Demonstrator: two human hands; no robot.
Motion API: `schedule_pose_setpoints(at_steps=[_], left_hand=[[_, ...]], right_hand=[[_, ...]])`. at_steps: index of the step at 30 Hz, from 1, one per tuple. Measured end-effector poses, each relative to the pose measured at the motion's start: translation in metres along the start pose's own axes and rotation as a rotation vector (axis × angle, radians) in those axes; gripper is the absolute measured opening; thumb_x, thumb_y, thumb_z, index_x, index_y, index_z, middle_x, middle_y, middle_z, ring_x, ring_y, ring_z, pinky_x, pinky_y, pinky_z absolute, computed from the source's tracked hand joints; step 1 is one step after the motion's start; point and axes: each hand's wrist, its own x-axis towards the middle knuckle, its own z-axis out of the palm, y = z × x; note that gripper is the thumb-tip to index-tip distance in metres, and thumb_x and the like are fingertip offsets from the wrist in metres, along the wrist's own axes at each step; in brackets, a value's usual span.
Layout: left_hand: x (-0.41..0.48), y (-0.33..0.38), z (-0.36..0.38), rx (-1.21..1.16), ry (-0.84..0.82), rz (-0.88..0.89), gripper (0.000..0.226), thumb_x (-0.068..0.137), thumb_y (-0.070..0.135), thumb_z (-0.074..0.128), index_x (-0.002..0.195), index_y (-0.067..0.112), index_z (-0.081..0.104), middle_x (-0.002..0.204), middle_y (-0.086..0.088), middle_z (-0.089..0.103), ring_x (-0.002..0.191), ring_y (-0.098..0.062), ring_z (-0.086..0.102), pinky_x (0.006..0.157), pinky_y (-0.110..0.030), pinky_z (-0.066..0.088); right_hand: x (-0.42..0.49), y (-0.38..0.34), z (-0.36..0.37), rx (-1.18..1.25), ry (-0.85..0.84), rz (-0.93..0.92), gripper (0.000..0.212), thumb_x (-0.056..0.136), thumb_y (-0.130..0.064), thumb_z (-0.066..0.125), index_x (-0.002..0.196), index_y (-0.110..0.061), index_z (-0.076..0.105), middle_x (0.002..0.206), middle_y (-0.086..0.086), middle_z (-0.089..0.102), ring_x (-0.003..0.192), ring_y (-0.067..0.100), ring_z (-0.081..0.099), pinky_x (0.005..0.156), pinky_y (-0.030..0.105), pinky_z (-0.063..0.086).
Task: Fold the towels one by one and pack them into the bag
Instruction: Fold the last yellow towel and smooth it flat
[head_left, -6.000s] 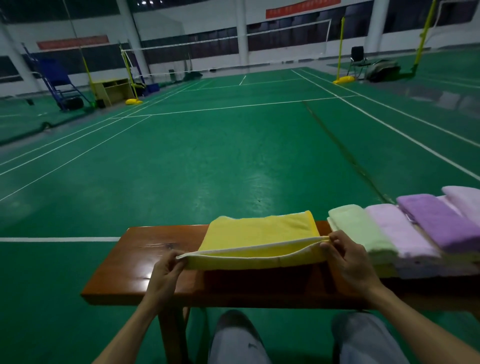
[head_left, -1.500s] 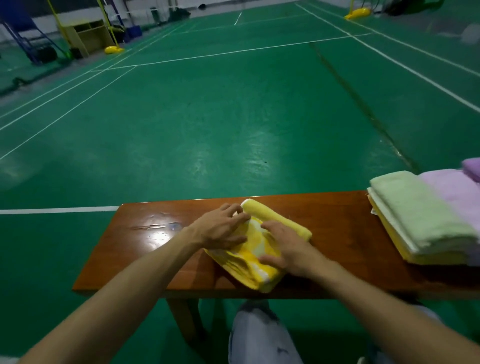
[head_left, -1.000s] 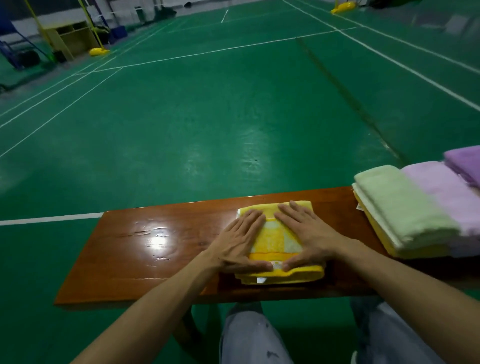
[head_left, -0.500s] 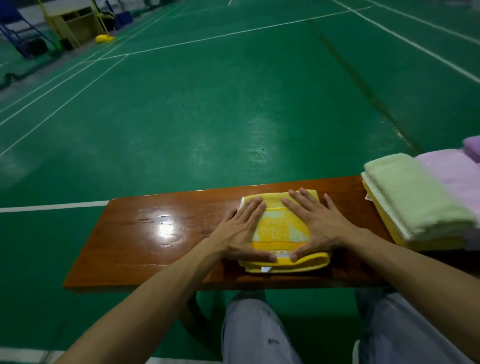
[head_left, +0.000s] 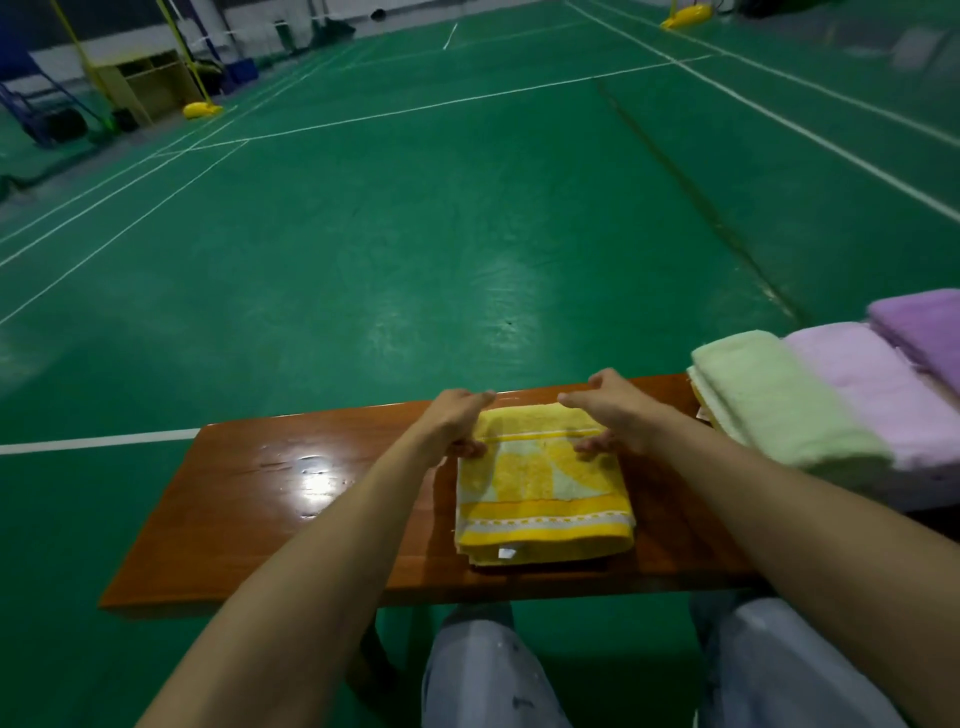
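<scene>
A folded yellow towel (head_left: 540, 493) with a paler pattern and a white tag lies on the wooden bench (head_left: 270, 499), near its front edge. Both hands reach over to the towel's far edge. My left hand (head_left: 457, 423) holds the far left corner, thumb on top and fingers past the edge. My right hand (head_left: 610, 415) grips the far right corner the same way. No bag is in view.
A row of folded towels lies on the bench's right end: pale green (head_left: 774, 400), pink (head_left: 878, 384) and purple (head_left: 924, 327), over other layers. My knees (head_left: 483, 670) are under the bench. Green court floor (head_left: 415, 234) lies beyond.
The spread yellow towel has been folded into a small rectangle. In the last half second both hands slid from lying flat on top of it to its far edge.
</scene>
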Motion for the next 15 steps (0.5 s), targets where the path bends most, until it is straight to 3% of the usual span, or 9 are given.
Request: schedule_pose_setpoints(at_steps=[3,5,7,10,15], left_hand=[[0.0,-0.002,0.003,-0.011,0.049,0.028,0.028,0.097,0.03,0.054,0.109,0.005,0.056,0.073,-0.003,0.044,0.041,-0.012,0.048,0.044,-0.022,0.045],[-0.002,-0.002,0.003,-0.067,0.063,0.043,0.026,0.096,0.025,0.055,0.112,0.003,0.056,0.076,-0.006,0.048,0.039,-0.013,0.047,0.042,-0.022,0.045],[-0.005,-0.002,0.001,-0.112,0.075,0.057,0.023,0.096,0.022,0.055,0.111,0.005,0.056,0.084,-0.011,0.054,0.041,-0.015,0.05,0.044,-0.025,0.049],[-0.017,0.0,0.0,-0.236,0.141,0.101,0.018,0.095,0.022,0.057,0.106,0.008,0.056,0.091,-0.011,0.054,0.053,-0.019,0.055,0.048,-0.028,0.054],[-0.044,-0.017,0.005,-0.333,0.308,0.213,0.009,0.093,0.022,0.063,0.097,0.015,0.059,0.096,-0.006,0.058,0.082,-0.023,0.058,0.075,-0.055,0.057]], right_hand=[[-0.006,-0.004,0.002,0.103,0.022,0.01,0.054,0.094,-0.022,0.066,0.136,-0.007,0.036,0.135,0.012,0.038,0.064,0.027,0.064,0.042,0.031,0.056],[-0.01,-0.008,0.002,0.16,0.023,0.004,0.025,0.094,-0.013,0.064,0.108,-0.001,0.046,0.11,0.011,0.043,0.067,0.027,0.058,0.045,0.038,0.057],[-0.014,-0.013,-0.001,0.233,0.047,-0.009,0.019,0.095,-0.009,0.062,0.09,-0.006,0.043,0.094,0.008,0.039,0.069,0.025,0.053,0.053,0.043,0.056],[-0.021,-0.015,-0.003,0.312,0.058,-0.033,0.024,0.096,-0.016,0.062,0.106,-0.008,0.042,0.101,0.008,0.041,0.073,0.028,0.056,0.064,0.042,0.059],[-0.041,0.002,-0.006,0.338,0.098,-0.117,0.024,0.095,-0.022,0.063,0.111,-0.014,0.047,0.109,0.01,0.047,0.097,0.035,0.055,0.056,0.036,0.056]])
